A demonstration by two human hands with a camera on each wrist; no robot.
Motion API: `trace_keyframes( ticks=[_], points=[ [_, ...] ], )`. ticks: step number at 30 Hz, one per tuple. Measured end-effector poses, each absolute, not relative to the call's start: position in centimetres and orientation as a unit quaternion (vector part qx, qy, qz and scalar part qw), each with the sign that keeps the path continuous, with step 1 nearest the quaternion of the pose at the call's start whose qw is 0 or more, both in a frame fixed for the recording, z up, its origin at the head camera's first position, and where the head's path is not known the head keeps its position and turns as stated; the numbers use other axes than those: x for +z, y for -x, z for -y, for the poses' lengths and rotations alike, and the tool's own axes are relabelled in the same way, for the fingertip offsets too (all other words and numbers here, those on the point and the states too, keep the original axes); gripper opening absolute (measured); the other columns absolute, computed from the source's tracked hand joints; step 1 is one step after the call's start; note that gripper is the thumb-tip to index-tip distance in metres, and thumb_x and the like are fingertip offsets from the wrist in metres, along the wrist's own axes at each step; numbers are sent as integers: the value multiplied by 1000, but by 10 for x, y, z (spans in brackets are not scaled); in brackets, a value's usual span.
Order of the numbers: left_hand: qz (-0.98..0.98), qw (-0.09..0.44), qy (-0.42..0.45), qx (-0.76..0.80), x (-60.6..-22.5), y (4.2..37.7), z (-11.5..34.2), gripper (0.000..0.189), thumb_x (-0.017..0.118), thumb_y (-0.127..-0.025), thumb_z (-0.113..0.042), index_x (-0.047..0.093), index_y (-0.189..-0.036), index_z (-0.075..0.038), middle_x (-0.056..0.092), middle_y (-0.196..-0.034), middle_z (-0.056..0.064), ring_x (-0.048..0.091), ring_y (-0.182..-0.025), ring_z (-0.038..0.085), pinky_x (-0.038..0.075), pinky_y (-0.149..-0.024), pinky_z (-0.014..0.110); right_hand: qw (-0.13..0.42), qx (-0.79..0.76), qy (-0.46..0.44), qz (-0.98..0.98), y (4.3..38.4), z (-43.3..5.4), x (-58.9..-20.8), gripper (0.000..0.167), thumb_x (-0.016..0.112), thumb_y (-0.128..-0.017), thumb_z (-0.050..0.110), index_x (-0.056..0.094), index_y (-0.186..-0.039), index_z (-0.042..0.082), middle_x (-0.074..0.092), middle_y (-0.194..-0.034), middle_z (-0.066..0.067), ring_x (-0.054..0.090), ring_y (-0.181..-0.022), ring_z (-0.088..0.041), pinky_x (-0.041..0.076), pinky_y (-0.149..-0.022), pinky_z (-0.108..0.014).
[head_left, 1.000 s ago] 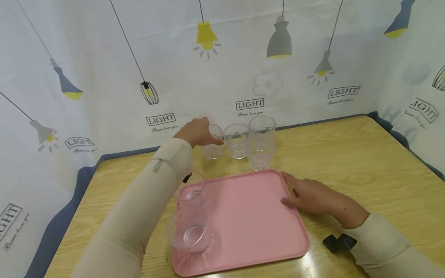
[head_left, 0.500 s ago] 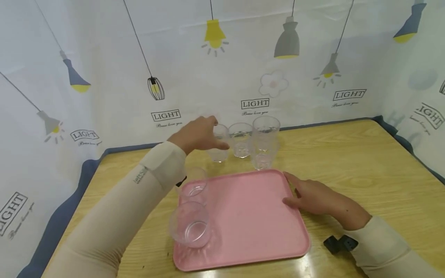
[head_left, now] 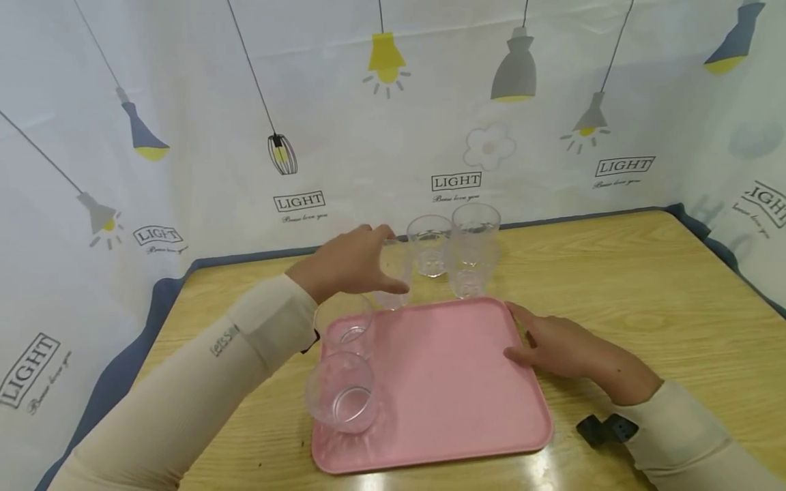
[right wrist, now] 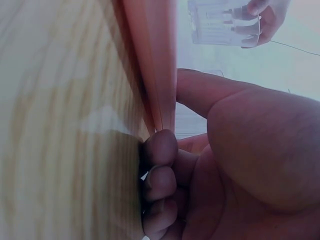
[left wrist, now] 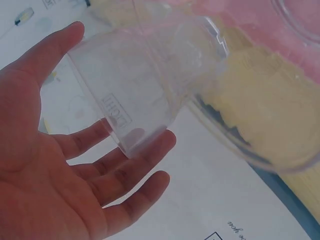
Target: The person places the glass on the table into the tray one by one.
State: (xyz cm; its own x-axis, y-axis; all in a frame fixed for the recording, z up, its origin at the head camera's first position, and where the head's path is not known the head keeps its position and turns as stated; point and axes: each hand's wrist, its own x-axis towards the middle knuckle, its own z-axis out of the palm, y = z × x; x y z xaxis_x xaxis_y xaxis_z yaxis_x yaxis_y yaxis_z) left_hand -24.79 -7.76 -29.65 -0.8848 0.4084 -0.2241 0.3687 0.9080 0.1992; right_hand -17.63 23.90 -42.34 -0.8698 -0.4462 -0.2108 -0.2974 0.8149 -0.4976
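My left hand [head_left: 344, 262] holds a clear plastic cup [head_left: 394, 273] near its rim, thumb on one side and fingers on the other. In the left wrist view the cup [left wrist: 125, 85] lies between the thumb and the fingertips. It is upright just behind the back left edge of a pink tray [head_left: 454, 389]. With my right hand [head_left: 561, 346], I grip the tray's right edge near its back corner, thumb over the rim [right wrist: 167, 65] and the other fingers curled against its outer side. Two clear cups, a front one [head_left: 340, 399] and a rear one [head_left: 344, 327], stand along the tray's left side.
Behind the tray, a clear cup [head_left: 430, 242] stands beside other clear cups [head_left: 473, 252] that overlap in this view. The wooden table [head_left: 645, 273] meets a white curtain [head_left: 344, 136] printed with lamps at its back and sides. A black device [head_left: 608, 429] is at my right sleeve.
My left hand has drawn the cup from the back row forward, toward the tray's back edge. The right hand stays on the tray's right edge. The head view has shifted slightly.
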Motion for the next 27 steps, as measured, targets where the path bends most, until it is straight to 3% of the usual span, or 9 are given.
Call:
trace_keyframes(
  ticks=[8, 15, 27],
  points=[
    [-961, 127, -236, 68, -306, 232, 69, 91, 79, -75, -60, 44, -147, -16, 53, -142, 10, 59, -122, 28, 50, -104, 44, 159, -234, 199, -938, 177, -240, -425, 83, 64, -96, 39, 22, -157, 1, 48, -60, 5, 41, -51, -9, 33, -49, -26],
    [-954, 146, -255, 61, -315, 219, 68, 90, 79, -76, -59, 42, -147, -18, 54, -138, 11, 64, -109, 25, 53, -98, 43, 159, -240, 200, -937, 176, -238, -422, 84, 65, -96, 40, 21, -157, 1, 50, -61, 4, 42, -52, -10, 34, -50, -27],
    [-948, 157, -272, 51, -319, 212, 66, 88, 81, -77, -56, 43, -147, -19, 52, -142, 10, 61, -119, 27, 51, -101, 45, 162, -241, 195, -937, 176, -239, -423, 84, 65, -96, 39, 21, -157, 1, 50, -60, 5, 42, -51, -9, 34, -49, -27]
  ],
)
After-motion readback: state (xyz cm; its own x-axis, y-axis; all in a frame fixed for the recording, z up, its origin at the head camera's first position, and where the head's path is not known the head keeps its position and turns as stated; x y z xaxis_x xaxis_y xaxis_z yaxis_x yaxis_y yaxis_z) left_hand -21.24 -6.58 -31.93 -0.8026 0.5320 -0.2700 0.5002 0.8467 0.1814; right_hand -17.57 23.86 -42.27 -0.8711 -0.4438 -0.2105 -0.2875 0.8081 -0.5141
